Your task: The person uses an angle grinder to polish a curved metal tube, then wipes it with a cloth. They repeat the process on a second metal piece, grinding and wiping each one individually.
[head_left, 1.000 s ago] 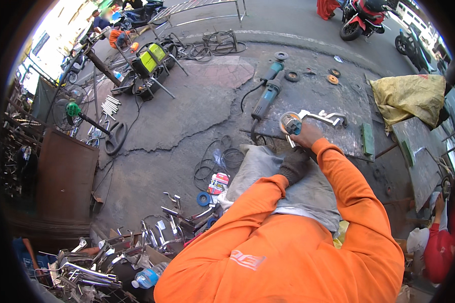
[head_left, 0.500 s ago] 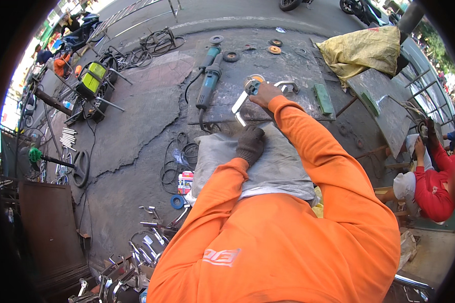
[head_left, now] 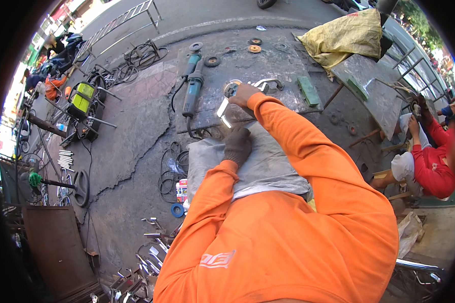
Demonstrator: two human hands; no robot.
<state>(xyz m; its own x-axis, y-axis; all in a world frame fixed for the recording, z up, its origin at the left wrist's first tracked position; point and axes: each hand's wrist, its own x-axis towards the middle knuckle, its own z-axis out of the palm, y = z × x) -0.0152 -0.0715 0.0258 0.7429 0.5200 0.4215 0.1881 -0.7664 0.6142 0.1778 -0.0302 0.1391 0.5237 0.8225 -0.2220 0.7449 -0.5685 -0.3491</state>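
Observation:
My right hand (head_left: 245, 95) is closed around a tool with a teal head (head_left: 231, 90) and a round disc; my fingers hide most of its body. Beside it, over the board's near edge, is a shiny bent metal piece (head_left: 222, 108), with a curved end reaching to the right. My left hand (head_left: 237, 144), in a dark knit glove, rests with curled fingers on the grey cloth (head_left: 273, 161) over my lap. It lies just below the metal's near end, and whether it grips that end cannot be seen. A teal angle grinder (head_left: 191, 96) lies left of my hands.
On the dark board (head_left: 242, 55) are a green bar (head_left: 308, 91), a black wheel (head_left: 212, 61) and an orange disc (head_left: 254, 49). A yellow sack (head_left: 346, 38) stands far right. Loose cables (head_left: 172, 164) lie left of my lap. A person in red (head_left: 432, 161) sits at right.
The view has turned a little, so most of the scene sits farther left. My right hand stays on the teal-headed tool by the bent metal, and my left hand stays curled on the cloth.

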